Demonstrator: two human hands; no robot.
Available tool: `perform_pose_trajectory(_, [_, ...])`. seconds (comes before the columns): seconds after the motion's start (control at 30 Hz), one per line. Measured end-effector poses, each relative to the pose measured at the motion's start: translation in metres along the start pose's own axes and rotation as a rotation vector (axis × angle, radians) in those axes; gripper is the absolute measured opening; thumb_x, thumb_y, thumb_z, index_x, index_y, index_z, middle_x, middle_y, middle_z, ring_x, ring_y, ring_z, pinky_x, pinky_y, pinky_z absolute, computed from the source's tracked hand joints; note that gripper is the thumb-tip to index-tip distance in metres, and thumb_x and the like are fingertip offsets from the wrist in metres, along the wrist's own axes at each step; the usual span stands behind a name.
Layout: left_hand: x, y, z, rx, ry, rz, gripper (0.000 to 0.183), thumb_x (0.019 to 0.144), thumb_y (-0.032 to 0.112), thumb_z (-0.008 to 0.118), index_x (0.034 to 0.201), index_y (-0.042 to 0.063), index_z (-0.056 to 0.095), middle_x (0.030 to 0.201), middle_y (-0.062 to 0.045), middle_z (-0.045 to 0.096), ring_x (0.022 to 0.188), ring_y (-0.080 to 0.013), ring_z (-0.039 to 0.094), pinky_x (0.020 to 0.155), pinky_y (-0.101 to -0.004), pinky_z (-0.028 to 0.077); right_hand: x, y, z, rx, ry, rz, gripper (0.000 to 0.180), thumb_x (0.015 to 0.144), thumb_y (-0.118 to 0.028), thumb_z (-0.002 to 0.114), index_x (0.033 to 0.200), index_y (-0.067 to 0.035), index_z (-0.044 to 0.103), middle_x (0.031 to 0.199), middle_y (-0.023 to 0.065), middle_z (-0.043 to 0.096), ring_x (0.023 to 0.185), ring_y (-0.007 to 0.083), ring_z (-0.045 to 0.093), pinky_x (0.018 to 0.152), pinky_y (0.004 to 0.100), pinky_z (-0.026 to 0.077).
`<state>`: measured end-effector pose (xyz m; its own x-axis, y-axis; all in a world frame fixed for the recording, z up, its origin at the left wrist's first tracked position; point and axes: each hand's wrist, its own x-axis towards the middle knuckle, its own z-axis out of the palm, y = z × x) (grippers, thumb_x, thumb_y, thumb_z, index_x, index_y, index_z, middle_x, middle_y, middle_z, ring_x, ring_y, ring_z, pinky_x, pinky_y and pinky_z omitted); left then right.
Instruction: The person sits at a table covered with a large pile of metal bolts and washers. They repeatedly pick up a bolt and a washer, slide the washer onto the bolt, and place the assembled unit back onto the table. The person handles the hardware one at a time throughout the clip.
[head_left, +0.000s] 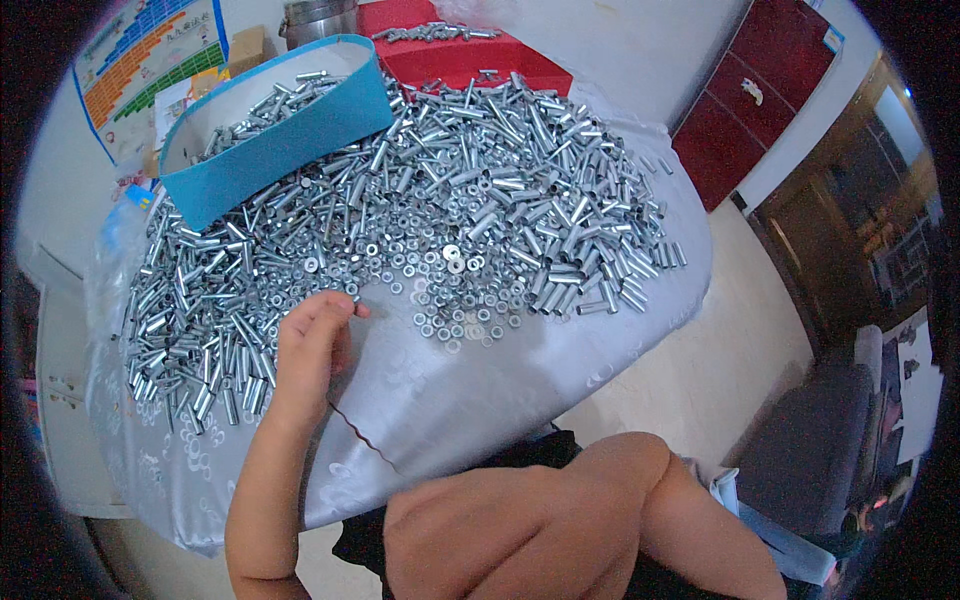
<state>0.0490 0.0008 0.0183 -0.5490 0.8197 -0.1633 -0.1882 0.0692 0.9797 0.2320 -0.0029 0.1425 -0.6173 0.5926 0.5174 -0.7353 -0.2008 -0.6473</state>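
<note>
My left hand (315, 330) is above the near edge of the metal heap, thumb and forefinger pinched on a small metal nut (357, 300), mostly covered by the fingertips. Just beyond the fingers lie many loose nuts and washers (450, 259). A smaller patch of nuts and flat washers (465, 322) spreads towards me, right of the hand. Metal sleeves and bolts (217, 330) are piled to the left, and more metal sleeves (577, 240) lie to the right. My right hand is out of view; its bare arm (705, 517) runs down past the lower right edge.
A blue oblong bin (285, 142) holding bolts stands at the back left on the pile. Behind the pile is a red box (472, 64) with metal parts on its lid. Silvery cloth (450, 405) covers the table. A dark chair (802, 442) stands at right.
</note>
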Motion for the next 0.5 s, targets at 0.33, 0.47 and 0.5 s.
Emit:
perform_pose_trajectory(0.33, [0.001,-0.001,0.002,0.070,0.009,0.027,0.018,0.080,0.020,0.049,0.076,0.004,0.057,0.047,0.006,0.037,0.039,-0.0032,0.027,0.037,-0.0197,0.020,-0.001,0.001,-0.010,-0.238,0.046,0.170,0.014,0.068,-0.010,0.059,0.061,-0.004,0.049,0.069,0.0148,0.053,0.062,0.0212,0.053,0.080,0.0315,0.041])
perform_pose_trajectory(0.47, [0.002,-0.003,-0.003,0.099,0.012,0.070,0.016,0.081,0.018,0.049,0.076,0.004,0.057,0.047,0.006,0.036,0.038,-0.0026,0.027,0.037,-0.0193,0.020,0.013,0.033,-0.091,-0.842,-0.305,0.142,0.018,0.069,-0.013,0.069,0.084,-0.007,0.061,0.086,0.0051,0.057,0.077,0.0199,0.055,0.069,0.0312,0.043])
perform_pose_trajectory(0.5, [0.002,-0.003,-0.004,0.087,0.000,0.061,0.016,0.081,0.018,0.049,0.077,0.005,0.057,0.047,0.006,0.036,0.039,-0.0024,0.027,0.037,-0.0192,0.020,0.018,0.033,-0.115,-1.102,-0.200,0.125,0.018,0.069,-0.013,0.068,0.085,-0.007,0.061,0.084,0.0054,0.058,0.078,0.0195,0.055,0.070,0.0309,0.043])
